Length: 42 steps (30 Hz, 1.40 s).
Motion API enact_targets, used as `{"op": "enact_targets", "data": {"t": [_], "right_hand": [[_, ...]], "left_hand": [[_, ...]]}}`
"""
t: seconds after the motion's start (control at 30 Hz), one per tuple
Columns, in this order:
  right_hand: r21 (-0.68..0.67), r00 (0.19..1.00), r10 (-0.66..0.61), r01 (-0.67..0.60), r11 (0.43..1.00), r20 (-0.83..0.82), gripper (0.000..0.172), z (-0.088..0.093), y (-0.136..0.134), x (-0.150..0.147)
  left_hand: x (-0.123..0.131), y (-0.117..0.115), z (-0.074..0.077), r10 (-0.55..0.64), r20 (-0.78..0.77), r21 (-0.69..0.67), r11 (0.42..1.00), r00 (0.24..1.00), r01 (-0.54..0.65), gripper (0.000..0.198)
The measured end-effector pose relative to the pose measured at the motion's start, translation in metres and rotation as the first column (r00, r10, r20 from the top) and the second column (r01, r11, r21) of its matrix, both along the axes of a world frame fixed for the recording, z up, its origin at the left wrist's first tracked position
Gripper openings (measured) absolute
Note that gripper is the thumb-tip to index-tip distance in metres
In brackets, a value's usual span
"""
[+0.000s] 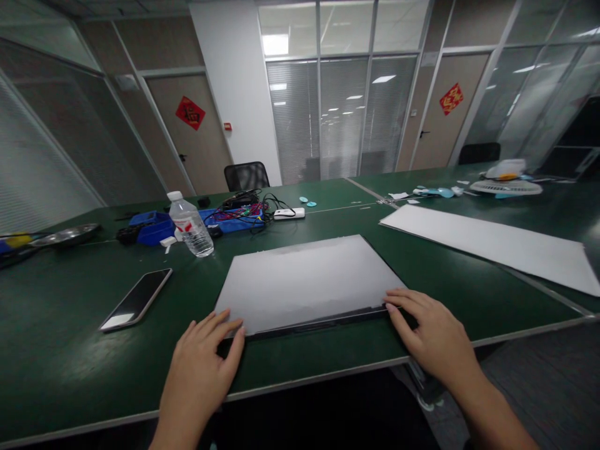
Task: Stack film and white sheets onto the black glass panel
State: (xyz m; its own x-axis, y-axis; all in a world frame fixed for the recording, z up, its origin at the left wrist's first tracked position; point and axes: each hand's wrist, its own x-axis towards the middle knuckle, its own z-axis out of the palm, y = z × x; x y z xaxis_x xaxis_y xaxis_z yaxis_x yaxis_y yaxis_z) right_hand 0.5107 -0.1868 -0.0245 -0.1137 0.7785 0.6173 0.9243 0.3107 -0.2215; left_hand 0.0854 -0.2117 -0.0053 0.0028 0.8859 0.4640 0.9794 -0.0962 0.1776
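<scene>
A flat grey-white panel [304,278] with a dark lower edge lies on the green table [60,356] in front of me. My left hand [199,365] rests flat by its near left corner, fingers stretched out and touching the edge. My right hand [429,331] lies at the near right corner, fingers spread and slightly curled on the panel's edge. Neither hand holds anything.
A phone [135,299] lies screen-up to the left, with a water bottle [190,225] behind it. Blue trays and cables [234,215] sit further back. A long white sheet [492,244] lies to the right. A fan [506,181] stands far right. The table's near edge runs just below my hands.
</scene>
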Motion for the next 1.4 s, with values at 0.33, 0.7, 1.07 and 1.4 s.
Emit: {"op": "enact_targets", "data": {"t": [0.33, 0.7, 1.07, 1.4], "right_hand": [[0.1, 0.998, 0.047, -0.043, 0.994, -0.038, 0.025, 0.0, -0.004, 0.001], [0.083, 0.999, -0.008, 0.011, 0.996, -0.034, 0.026, -0.001, -0.004, 0.001], [0.103, 0.998, -0.009, 0.015, 0.995, -0.064, 0.027, -0.003, -0.008, 0.001], [0.02, 0.934, -0.354, 0.354, 0.935, 0.049, 0.058, -0.001, 0.039, 0.124]], "left_hand": [[-0.004, 0.002, -0.004, 0.066, 0.023, -0.019, 0.998, 0.998, -0.066, 0.048], [-0.006, -0.001, -0.007, 0.055, 0.054, -0.002, 0.998, 0.997, -0.055, 0.047], [0.002, -0.007, 0.002, 0.102, 0.116, 0.104, 0.988, 0.988, -0.115, 0.041], [0.004, -0.009, 0.001, 0.064, 0.115, 0.105, 0.991, 0.991, -0.077, 0.04]]}}
